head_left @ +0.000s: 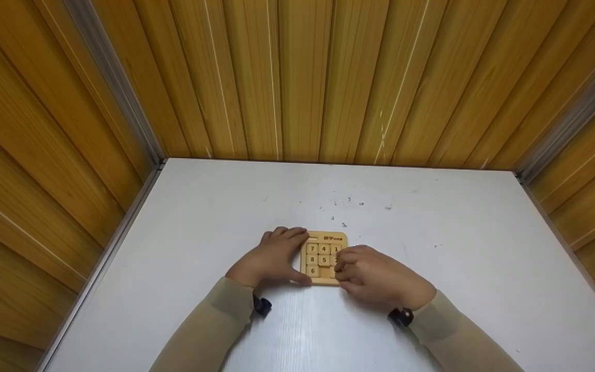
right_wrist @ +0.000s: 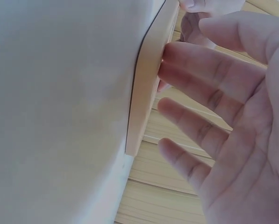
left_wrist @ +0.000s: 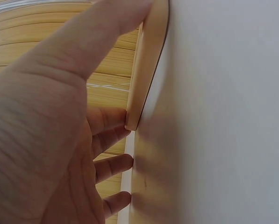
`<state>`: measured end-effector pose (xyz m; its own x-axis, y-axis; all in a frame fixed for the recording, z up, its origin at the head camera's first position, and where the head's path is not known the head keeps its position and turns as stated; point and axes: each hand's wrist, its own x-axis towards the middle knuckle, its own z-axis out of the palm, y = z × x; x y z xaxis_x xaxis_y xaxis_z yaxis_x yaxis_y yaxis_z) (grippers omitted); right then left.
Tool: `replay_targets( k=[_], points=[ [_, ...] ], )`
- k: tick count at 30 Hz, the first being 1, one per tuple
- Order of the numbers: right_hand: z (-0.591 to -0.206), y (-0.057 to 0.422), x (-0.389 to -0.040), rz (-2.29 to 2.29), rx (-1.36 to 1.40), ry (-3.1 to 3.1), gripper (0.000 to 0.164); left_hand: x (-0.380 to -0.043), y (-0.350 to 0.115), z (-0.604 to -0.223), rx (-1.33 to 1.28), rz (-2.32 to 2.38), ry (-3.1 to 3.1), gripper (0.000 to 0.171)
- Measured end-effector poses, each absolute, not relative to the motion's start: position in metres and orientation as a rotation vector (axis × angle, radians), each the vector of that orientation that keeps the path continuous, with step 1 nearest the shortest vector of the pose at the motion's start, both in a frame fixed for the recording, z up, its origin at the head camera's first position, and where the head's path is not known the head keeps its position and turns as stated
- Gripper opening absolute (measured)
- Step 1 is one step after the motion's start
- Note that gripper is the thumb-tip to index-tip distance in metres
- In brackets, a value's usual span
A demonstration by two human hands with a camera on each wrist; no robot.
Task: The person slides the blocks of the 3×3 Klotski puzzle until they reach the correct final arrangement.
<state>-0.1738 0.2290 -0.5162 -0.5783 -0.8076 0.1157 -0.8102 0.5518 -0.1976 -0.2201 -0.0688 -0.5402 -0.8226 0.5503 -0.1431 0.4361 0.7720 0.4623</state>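
A wooden number slide puzzle (head_left: 323, 282) lies flat on the white table in the head view. Its tiles (head_left: 324, 249) show 7, 4, 1 on top, then 8 and 5, with a 6 at lower left. A gap sits in the bottom row beside the 6. My left hand (head_left: 276, 258) grips the frame's left side, thumb at the near corner and forefinger at the far one. Fingertips of my right hand (head_left: 375, 276) touch the right column, covering part of those tiles. In the right wrist view, the right hand's fingers (right_wrist: 200, 60) are extended against the puzzle's upper side.
The white table (head_left: 215, 206) carries small dark marks (head_left: 361, 203) beyond the puzzle. Yellow wood-look panels (head_left: 302, 77) wall the back and both sides. Each wrist wears a black strap device (head_left: 262, 306).
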Motion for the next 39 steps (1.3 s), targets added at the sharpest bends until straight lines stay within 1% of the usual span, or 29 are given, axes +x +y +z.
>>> replay_targets(
  k=[8, 17, 25, 27, 30, 32, 34, 39],
  points=[
    [-0.512, 0.228, -0.176, 0.323, 1.421, -2.797, 0.021, -0.222, -0.071, -0.537, 0.754, 0.608, 2.698, 0.122],
    [-0.508, 0.228, -0.174, 0.287, 1.425, -2.828, 0.015, -0.223, -0.065, -0.543, 0.763, 0.620, 2.707, 0.123],
    [-0.507, 0.209, -0.174, 0.169, 1.443, -2.750, 0.013, -0.221, -0.064, -0.546, 0.757, 0.629, 2.708, 0.122],
    [-0.508, 0.204, -0.174, 0.177, 1.468, -2.746, 0.020, -0.221, -0.064, -0.544, 0.757, 0.623, 2.709, 0.121],
    [-0.510, 0.198, -0.173, 0.165, 1.502, -2.772, 0.041, -0.221, -0.064, -0.543, 0.752, 0.607, 2.714, 0.121],
    [-0.510, 0.195, -0.172, 0.150, 1.520, -2.802, 0.049, -0.221, -0.065, -0.542, 0.750, 0.595, 2.720, 0.122],
    [-0.511, 0.193, -0.171, 0.138, 1.532, -2.834, 0.052, -0.221, -0.065, -0.543, 0.748, 0.588, 2.727, 0.123],
    [-0.514, 0.191, -0.169, 0.129, 1.532, -2.878, 0.053, -0.220, -0.067, -0.542, 0.747, 0.592, 2.734, 0.122]
  ],
)
